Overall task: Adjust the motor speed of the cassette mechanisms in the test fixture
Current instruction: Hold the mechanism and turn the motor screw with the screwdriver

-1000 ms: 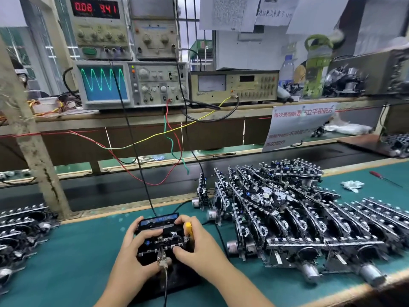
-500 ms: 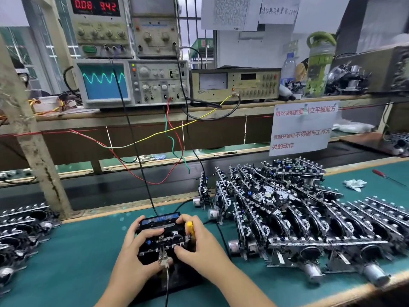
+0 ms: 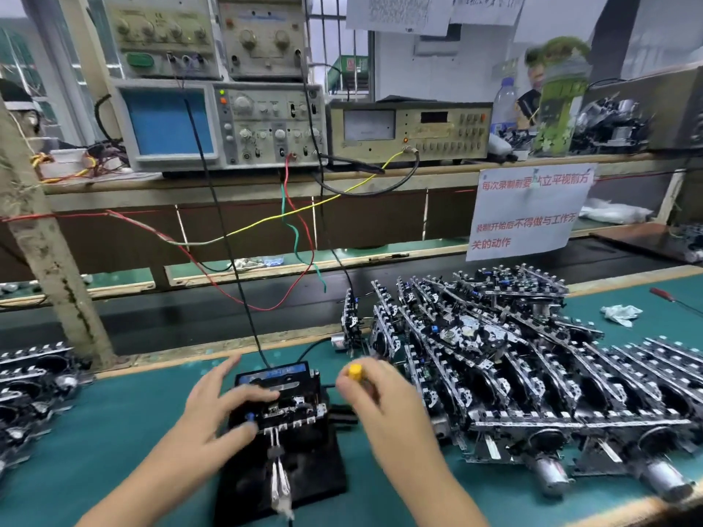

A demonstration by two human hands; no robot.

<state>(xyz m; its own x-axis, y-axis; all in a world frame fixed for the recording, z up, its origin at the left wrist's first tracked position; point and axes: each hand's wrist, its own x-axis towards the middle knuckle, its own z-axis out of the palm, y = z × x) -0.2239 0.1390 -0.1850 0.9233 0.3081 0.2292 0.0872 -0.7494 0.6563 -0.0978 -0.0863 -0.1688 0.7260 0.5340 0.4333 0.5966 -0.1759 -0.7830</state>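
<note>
**Mechanism seated in fixture, driver held off to the right**

Cassette mechanism sits in test fixture, long axis 9-to-3. Left hand is laid on it, fingers spread. Right hand, at its 3 o'clock, pinches yellow-handled screwdriver, just clear.

Teal green bench mat, yellow screwdriver handle, blank blue oscilloscope screen, black test fixture

Electronics assembly workshop: oscilloscope, test instruments, stacked cassette mechanisms.
</note>
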